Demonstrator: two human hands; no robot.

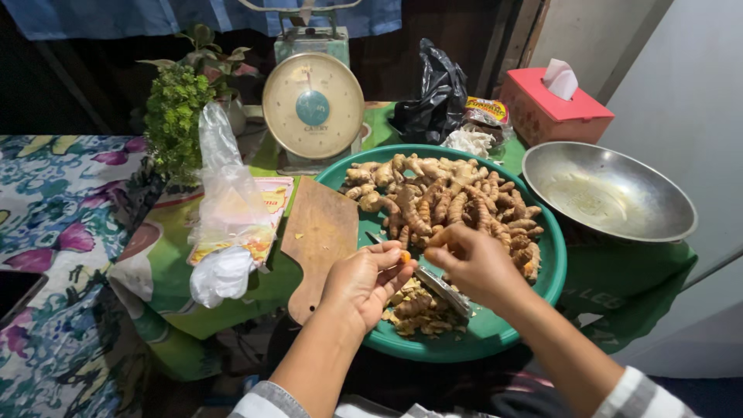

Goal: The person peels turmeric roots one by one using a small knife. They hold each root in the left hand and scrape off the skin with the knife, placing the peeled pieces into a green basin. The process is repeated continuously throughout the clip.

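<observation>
Left hand [362, 280] pinches an orange turmeric piece [405, 256]; right hand [474, 263] grips a knife [443, 290] over the green basin [495, 333]. Far right: red tissue box [553, 114]; far centre: yellow-red packet [485, 110].

A small orange turmeric piece [404, 256] is pinched at the left hand [364, 282] fingertips, a steel knife [441, 290] slanting toward five o'clock beneath it
</observation>
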